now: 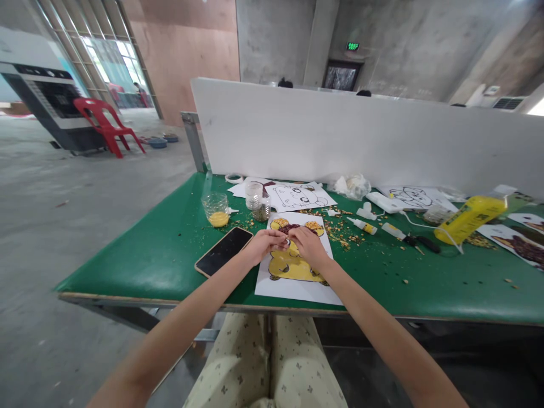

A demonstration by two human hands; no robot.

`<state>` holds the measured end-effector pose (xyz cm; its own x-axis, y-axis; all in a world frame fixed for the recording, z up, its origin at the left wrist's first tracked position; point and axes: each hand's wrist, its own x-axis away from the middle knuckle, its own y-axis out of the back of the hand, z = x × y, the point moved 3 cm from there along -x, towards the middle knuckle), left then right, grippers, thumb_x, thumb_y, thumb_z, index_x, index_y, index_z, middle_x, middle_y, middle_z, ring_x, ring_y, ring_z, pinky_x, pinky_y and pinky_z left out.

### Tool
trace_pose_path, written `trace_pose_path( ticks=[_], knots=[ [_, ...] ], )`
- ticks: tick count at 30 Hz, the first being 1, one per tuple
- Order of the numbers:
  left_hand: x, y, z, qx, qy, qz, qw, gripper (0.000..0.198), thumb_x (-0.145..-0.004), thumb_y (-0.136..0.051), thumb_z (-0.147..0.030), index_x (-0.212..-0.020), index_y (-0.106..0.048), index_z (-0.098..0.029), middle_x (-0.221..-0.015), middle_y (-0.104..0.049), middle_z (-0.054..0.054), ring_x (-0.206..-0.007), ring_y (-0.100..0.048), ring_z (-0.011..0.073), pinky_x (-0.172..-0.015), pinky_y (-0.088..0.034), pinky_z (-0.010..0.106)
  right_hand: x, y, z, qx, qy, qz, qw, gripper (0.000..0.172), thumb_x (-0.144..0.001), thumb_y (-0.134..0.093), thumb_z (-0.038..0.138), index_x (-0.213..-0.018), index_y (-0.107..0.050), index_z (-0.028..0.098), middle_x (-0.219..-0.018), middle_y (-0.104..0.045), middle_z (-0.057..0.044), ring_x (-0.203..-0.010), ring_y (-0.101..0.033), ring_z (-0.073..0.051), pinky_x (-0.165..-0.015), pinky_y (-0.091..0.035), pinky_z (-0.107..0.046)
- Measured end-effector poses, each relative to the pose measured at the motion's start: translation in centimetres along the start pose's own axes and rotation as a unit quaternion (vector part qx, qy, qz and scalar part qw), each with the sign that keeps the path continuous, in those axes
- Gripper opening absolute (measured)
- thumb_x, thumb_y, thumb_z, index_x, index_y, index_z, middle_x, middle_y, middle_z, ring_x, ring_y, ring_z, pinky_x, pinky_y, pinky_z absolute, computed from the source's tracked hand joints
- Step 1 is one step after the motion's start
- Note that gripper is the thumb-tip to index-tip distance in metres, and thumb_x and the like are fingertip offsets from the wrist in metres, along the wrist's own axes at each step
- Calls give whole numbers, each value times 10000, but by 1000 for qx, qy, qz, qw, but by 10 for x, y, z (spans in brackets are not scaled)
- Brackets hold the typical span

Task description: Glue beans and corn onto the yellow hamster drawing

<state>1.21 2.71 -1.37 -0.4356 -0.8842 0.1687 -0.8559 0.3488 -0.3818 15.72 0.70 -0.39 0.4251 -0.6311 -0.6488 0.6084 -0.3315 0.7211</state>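
Resting left hand [264, 242], right hand [309, 246] on bear picture [293, 262], fingertips meeting.

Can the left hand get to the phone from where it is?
Probably yes. The left hand rests on the picture sheet, and the phone lies flat right beside it on the green table, with nothing lying between them.

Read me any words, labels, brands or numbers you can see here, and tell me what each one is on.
None can be read.
Green sign above the dark doorway: lit characters, too small to read.
Yellow bottle lying on the green table: label print, blurred.
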Motion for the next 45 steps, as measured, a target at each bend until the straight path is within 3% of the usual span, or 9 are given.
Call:
trace_pose_path(
  ticks=[8, 22, 29, 36, 45],
  knots=[
    [-2, 2, 2, 7, -6, 1, 1000, 138, -642, -722, -158, -724, -656, -68, -639, -674, 73, -597, -642, 148, -659, -516, 265, 2, 2, -2, -9, 13, -8, 1000, 169, -902, -401, 183, -854, -561, 201, -833, -639, -48, -797, -542, -181, -713, -420, -289],
    [0, -1, 0, 27, 0, 4, 1000, 112, -651, -707, -128, -718, -647, -63, -642, -667, 82, -612, -649, 149, -671, -520, 261, 1, 1, -1, -8, -16, -15, 1000, 180, -894, -381, 179, -846, -554, 186, -772, -596, -54, -744, -533, -182, -669, -417, -293],
    [-3, 4, 5, 19, 0, -13, 1000, 119, -645, -704, -134, -726, -658, -60, -655, -676, 91, -608, -656, 158, -649, -521, 259, 2, 1, -1, -9, 21, -3, 1000, 201, -905, -374, 188, -854, -569, 201, -819, -633, -56, -797, -542, -187, -711, -425, -302],
    [0, 1, 2, 25, 25, -9, 999, 67, -654, -677, -105, -690, -648, -56, -625, -662, 85, -586, -646, 146, -631, -527, 248, 2, -3, 1, 9, 15, 1, 1000, 207, -892, -363, 147, -834, -558, 183, -763, -601, -62, -741, -520, -196, -659, -413, -304],
    [-4, 2, 4, 35, 15, -2, 999, 81, -666, -672, -112, -720, -655, -55, -636, -672, 92, -610, -658, 158, -654, -535, 257, 3, 1, 0, 5, 29, -12, 999, 179, -904, -389, 184, -865, -564, 195, -811, -636, -53, -783, -537, -191, -710, -421, -303]
  ],
)
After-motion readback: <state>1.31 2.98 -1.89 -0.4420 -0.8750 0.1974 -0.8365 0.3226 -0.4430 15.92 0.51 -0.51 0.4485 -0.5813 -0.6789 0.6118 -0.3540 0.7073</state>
